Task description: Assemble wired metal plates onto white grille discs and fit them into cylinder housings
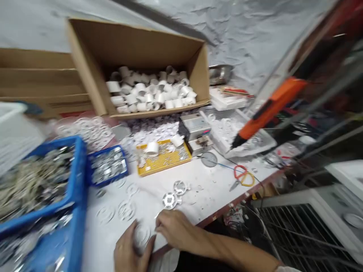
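Observation:
My left hand (131, 250), at the table's near edge, has its thumb and fingers closed around the rim of a round white plastic part (142, 235). Just right of it is my right hand (176, 228), fingers curled together close to that part; whatever they may pinch is hidden. Two round parts with shiny metal faces, a nearer one (169, 201) and a farther one (180, 187), lie beyond my right hand. Flat white rings (126, 210) rest on the table beyond my left hand.
A yellow tray (136, 146) and small blue tray (91, 181) hold little parts. Blue bins (81, 189) stand left. A cardboard box (136, 34) of white cylinders sits behind. An orange electric screwdriver (270, 107) hangs right, above scissors (241, 175) and a white basket (266, 141).

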A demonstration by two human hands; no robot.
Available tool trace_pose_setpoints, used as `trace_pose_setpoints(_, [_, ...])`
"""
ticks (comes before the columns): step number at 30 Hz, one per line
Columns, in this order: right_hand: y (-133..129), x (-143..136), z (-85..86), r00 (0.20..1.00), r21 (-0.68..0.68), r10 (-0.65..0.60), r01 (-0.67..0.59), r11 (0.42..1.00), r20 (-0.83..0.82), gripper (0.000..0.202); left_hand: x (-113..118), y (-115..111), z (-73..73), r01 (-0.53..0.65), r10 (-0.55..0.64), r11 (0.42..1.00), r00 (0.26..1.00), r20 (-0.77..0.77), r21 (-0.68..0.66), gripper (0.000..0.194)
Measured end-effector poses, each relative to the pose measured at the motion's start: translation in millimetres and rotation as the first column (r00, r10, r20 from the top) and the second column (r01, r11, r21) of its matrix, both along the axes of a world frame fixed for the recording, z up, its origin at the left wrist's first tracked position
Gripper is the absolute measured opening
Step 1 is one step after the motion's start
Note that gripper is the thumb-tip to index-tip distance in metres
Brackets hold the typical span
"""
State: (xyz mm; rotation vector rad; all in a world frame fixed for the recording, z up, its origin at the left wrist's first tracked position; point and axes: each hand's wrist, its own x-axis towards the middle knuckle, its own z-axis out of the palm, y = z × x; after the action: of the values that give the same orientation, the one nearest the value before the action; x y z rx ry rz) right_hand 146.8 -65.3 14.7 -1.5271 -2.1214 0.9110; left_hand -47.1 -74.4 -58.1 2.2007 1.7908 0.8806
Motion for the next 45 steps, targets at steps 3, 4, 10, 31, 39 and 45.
trace_pose_setpoints(3, [-15.3,2.8,12.2,0.993,-0.039,0.056,-0.060,0.997,-0.103,0.005,17.4,-19.9,11.7,-0.008,0.012,0.998,0.997,0.079,-0.055,0.050])
trace_pose_setpoints(4, [-17.2,4.5,15.5,0.988,-0.050,0.061,-0.068,0.996,-0.144,0.007,22.3,-24.2,15.1,-0.010,0.016,0.998,0.995,0.102,-0.062,0.050])
trace_pose_setpoints(10, [-3.5,6.2,27.5,0.991,-0.073,0.078,-0.086,0.994,-0.106,0.010,33.2,-39.4,30.4,-0.069,0.086,0.985,0.991,0.100,-0.158,0.059])
trace_pose_setpoints(31, [33.4,-15.7,38.4,0.889,-0.156,0.357,-0.324,0.933,0.287,0.012,40.4,-48.5,40.4,-0.159,0.190,0.964,0.972,0.135,-0.215,0.076])
trace_pose_setpoints(39, [48.5,-35.1,23.6,0.772,-0.219,0.507,-0.458,0.862,0.384,0.014,38.8,-46.9,34.9,-0.121,0.178,0.967,0.950,0.257,-0.223,0.087])
trace_pose_setpoints(45, [50.9,-40.0,13.8,0.686,-0.254,0.575,-0.518,0.816,0.447,0.010,39.8,-47.3,30.4,-0.136,0.184,0.972,0.947,0.262,-0.193,0.081])
